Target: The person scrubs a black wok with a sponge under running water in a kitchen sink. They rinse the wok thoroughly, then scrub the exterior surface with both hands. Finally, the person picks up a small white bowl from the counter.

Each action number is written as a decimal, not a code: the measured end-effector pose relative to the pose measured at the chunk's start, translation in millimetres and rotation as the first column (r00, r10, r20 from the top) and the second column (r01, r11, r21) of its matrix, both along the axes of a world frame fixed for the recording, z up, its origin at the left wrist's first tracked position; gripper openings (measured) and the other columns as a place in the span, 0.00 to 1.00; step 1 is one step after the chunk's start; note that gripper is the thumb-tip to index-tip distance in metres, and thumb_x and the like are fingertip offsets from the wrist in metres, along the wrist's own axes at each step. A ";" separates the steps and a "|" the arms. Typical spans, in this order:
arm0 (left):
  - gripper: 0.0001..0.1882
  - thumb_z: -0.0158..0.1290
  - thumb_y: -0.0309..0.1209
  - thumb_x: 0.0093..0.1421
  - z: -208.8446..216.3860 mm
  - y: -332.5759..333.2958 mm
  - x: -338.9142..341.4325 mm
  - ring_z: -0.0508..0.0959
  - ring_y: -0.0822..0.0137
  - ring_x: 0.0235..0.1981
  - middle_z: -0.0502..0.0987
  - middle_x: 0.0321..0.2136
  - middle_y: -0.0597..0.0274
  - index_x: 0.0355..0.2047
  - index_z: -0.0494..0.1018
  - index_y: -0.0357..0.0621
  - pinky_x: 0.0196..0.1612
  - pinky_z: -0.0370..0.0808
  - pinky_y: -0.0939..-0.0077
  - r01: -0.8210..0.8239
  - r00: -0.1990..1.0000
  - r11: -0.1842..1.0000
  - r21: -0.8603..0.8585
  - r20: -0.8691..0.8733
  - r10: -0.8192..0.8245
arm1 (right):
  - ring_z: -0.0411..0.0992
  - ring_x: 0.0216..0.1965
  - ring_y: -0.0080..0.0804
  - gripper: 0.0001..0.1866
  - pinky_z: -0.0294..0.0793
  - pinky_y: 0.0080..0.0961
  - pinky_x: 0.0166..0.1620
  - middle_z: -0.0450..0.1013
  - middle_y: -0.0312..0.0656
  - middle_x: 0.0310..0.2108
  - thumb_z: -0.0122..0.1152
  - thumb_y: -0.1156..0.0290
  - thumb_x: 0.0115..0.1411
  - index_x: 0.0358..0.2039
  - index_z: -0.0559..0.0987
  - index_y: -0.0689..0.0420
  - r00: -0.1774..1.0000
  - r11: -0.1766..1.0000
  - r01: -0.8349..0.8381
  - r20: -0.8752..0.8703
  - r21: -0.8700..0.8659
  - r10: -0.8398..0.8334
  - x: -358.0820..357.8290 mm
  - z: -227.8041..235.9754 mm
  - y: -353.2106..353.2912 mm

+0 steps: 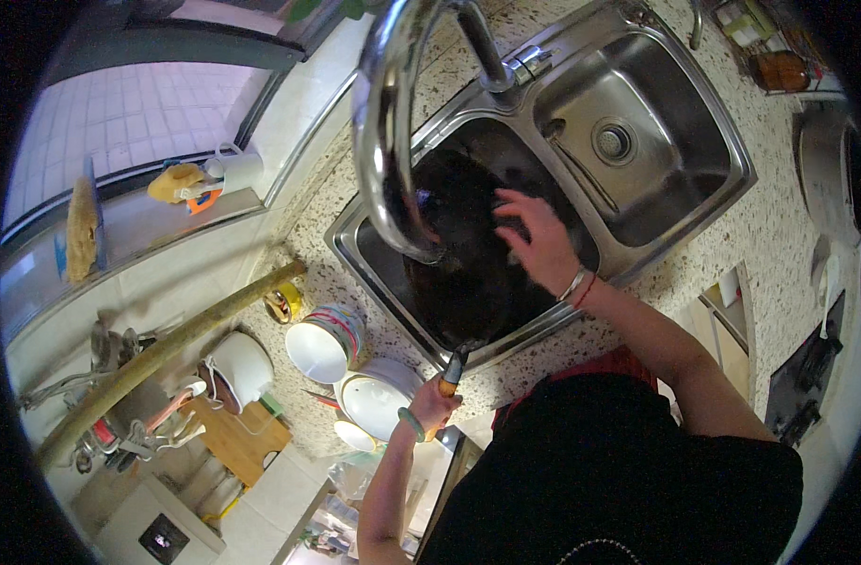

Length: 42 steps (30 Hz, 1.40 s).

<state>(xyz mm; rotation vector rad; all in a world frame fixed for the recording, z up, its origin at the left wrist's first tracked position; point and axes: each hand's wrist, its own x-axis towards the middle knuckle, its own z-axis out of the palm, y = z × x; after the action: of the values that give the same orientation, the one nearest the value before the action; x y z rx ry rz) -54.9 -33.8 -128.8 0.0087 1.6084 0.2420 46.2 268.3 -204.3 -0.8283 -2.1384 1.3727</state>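
Note:
A dark wok (454, 292) sits in the left basin of the steel double sink (595, 273), under the curved chrome faucet (374, 141). My left hand (430, 407), with a green bangle at its wrist, is closed around the wok's wooden handle (448, 384), which points toward me over the sink's near edge. Over the right side of the wok hovers my right hand (541, 247); its fingers are apart and slightly bent, with nothing visible in them. The wok's inside is too dark to make out, so I cannot tell whether water lies in it.
In the right basin, a thin dark stick-like tool (586, 174) lies near the drain (614, 141). Stacked bowls (319, 350) and white dishes (378, 403) stand left of the handle. A long pole (167, 358) slants above hanging utensils and a wooden cutting board (237, 435).

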 end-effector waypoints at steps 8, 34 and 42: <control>0.17 0.55 0.23 0.53 5.3 3.5 -10.1 0.65 0.74 0.09 0.65 0.13 0.67 0.42 0.64 0.39 0.11 0.63 0.76 0.028 0.996 0.998 -0.062 -0.082 -0.033 | 0.58 0.60 0.43 0.21 0.56 0.41 0.60 0.63 0.46 0.56 0.52 0.64 0.57 0.51 0.69 0.56 0.992 0.898 -0.104 0.114 0.427 0.060 -70.7 2.0 -26.3; 0.12 0.53 0.23 0.54 2.0 -1.7 -15.3 0.66 0.72 0.09 0.65 0.12 0.66 0.38 0.64 0.40 0.12 0.64 0.75 0.059 0.998 0.997 -0.042 -0.036 -0.060 | 0.57 0.60 0.45 0.21 0.54 0.32 0.62 0.61 0.50 0.58 0.40 0.68 0.65 0.58 0.64 0.61 0.994 0.987 0.109 0.000 -0.117 -0.110 -71.4 -62.9 -11.2; 0.09 0.55 0.25 0.54 -4.4 -11.5 -15.4 0.65 0.73 0.09 0.65 0.11 0.66 0.33 0.65 0.42 0.12 0.64 0.76 0.061 0.996 0.997 -0.045 -0.059 -0.063 | 0.55 0.62 0.45 0.21 0.50 0.42 0.64 0.60 0.47 0.59 0.44 0.70 0.59 0.53 0.68 0.60 0.995 0.944 -0.103 0.044 0.312 0.094 -66.4 3.6 -39.9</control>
<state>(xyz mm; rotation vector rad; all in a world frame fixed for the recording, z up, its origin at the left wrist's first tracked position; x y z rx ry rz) -70.3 -45.3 -133.1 0.0330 1.6708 0.1602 -20.1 228.4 -200.7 -0.6243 -2.3665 1.0286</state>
